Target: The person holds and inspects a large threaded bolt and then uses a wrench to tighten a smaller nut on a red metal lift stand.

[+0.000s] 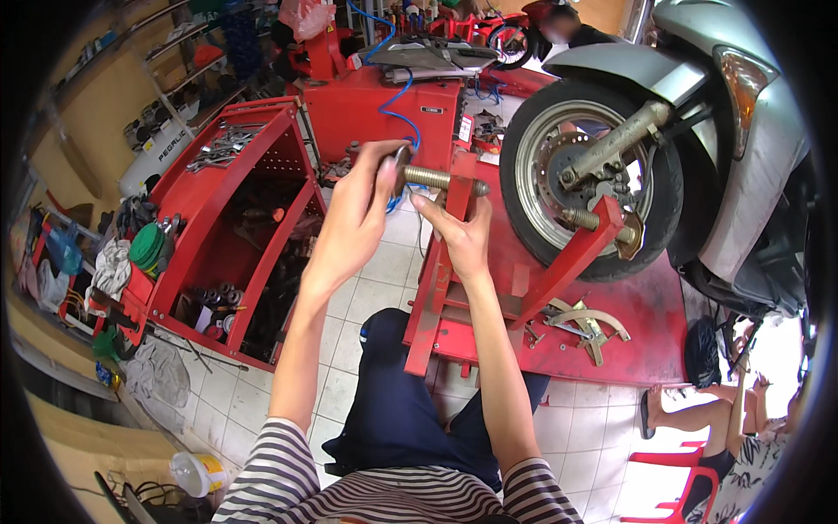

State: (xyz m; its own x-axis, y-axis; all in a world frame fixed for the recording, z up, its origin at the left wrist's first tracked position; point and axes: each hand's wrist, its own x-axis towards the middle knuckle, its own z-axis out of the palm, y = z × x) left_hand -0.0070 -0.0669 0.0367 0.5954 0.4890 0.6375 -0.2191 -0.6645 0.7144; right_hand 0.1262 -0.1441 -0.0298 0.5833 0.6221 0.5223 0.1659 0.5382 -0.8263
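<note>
My left hand (365,194) is closed at the handle end of a thick threaded screw (426,177), slightly smeared by motion. The screw runs sideways through the top of a red steel upright (459,188) of a wheel clamp. My right hand (464,236) grips this upright just below the screw, thumb on the near side, other fingers mostly hidden behind it. Right of my hands, a second red clamp arm (572,260) carries another threaded screw (583,218) with a round pad close to the tyre. The front wheel (534,179) of a silver scooter (668,74) stands beyond, between the arms.
On the red lift platform (633,336) lie curved metal parts (587,325). A red tool cart (188,210) with spanners on top stands left. A blue air hose (403,105) hangs behind my hands. One person sits on a red chair (676,480) at lower right; another is at the back.
</note>
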